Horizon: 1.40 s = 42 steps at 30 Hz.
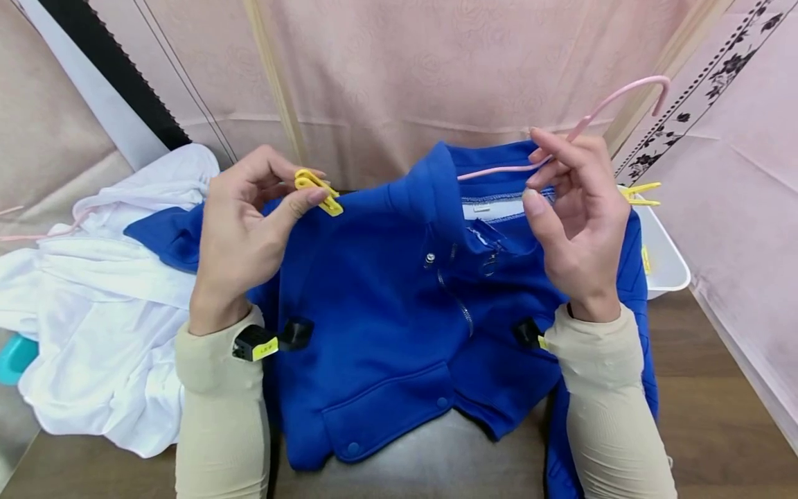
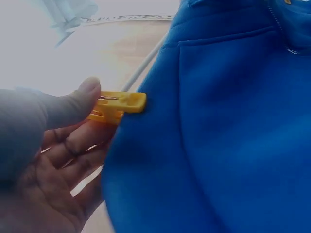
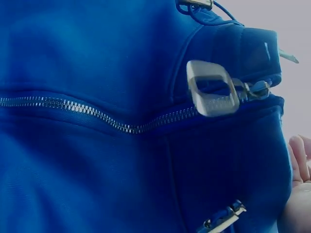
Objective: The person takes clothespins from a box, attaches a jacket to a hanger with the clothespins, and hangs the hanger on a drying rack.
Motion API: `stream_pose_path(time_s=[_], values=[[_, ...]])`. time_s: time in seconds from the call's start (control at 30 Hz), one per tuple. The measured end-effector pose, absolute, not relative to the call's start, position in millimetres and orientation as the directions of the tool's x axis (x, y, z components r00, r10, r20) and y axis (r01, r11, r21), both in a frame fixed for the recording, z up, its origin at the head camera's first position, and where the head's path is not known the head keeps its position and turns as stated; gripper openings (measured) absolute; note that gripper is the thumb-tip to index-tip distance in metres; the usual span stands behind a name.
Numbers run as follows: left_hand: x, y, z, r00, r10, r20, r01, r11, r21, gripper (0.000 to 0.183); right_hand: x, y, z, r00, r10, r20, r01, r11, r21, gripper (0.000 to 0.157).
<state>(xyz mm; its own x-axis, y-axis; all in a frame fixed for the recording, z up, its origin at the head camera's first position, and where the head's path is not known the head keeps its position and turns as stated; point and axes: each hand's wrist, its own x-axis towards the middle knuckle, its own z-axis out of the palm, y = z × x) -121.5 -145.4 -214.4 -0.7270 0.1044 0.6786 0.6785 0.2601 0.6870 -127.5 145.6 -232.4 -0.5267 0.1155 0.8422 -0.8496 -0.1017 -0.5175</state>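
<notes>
While the blue fleece zip jacket (image 1: 386, 305) is lying mid-frame on the dark desk (image 1: 717, 416), the left hand (image 1: 240, 235) is pinching a yellow plastic clothes peg (image 1: 318, 190) at its shoulder, and the right hand (image 1: 576, 215) is grasping a thin pink wire hanger (image 1: 586, 125) at the collar
</notes>
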Motion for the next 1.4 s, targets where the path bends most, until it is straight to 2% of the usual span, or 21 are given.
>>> stream_pose_path(time_s=[0.1, 0.27, 0.43, 0.57, 0.77, 0.93, 1.03, 1.2, 1.4], values=[[-119.9, -147.7, -213.2, -0.719, 0.1, 0.688, 0.687, 0.251, 0.682, 0.011, -128.5, 145.4, -234.5, -0.516, 0.107, 0.85, -0.856, -0.103, -0.507, 0.045], [-132.2, -154.3, -223.7, -0.767, 0.156, 0.622, 0.633, 0.335, 0.698, 0.011, -129.7, 144.5, -238.3, -0.504, 0.094, 0.859, -0.862, -0.125, -0.492, 0.051], [-141.9, -157.3, -233.3, -0.801, 0.233, 0.552, 0.596, 0.401, 0.696, 0.013, -129.0, 143.3, -240.7, -0.52, 0.07, 0.851, -0.848, -0.164, -0.504, 0.052], [-143.3, -156.0, -234.3, -0.801, 0.283, 0.528, 0.599, 0.416, 0.684, 0.019, -128.1, 143.3, -240.7, -0.523, 0.065, 0.85, -0.845, -0.175, -0.506, 0.053], [-143.1, -150.6, -234.5, -0.809, 0.368, 0.459, 0.588, 0.489, 0.644, 0.042, -127.6, 144.1, -239.2, -0.508, 0.092, 0.856, -0.857, -0.152, -0.492, 0.052], [-143.7, -142.5, -240.2, -0.809, 0.329, 0.486, 0.585, 0.528, 0.616, 0.019, -127.0, 145.7, -238.9, -0.505, 0.09, 0.858, -0.862, -0.104, -0.497, 0.049], [-144.6, -136.5, -243.2, -0.795, 0.283, 0.537, 0.594, 0.543, 0.593, 0.013, -126.8, 146.7, -238.6, -0.508, 0.088, 0.857, -0.861, -0.09, -0.501, 0.048], [-147.6, -130.4, -245.5, -0.746, 0.21, 0.632, 0.632, 0.522, 0.573, 0.023, -125.3, 145.2, -236.9, -0.511, 0.069, 0.857, -0.859, -0.078, -0.506, 0.05], [-151.5, -128.3, -246.1, -0.615, 0.13, 0.778, 0.716, 0.505, 0.482, 0.025, -127.4, 147.6, -232.7, -0.491, 0.119, 0.863, -0.871, -0.053, -0.489, 0.054]])
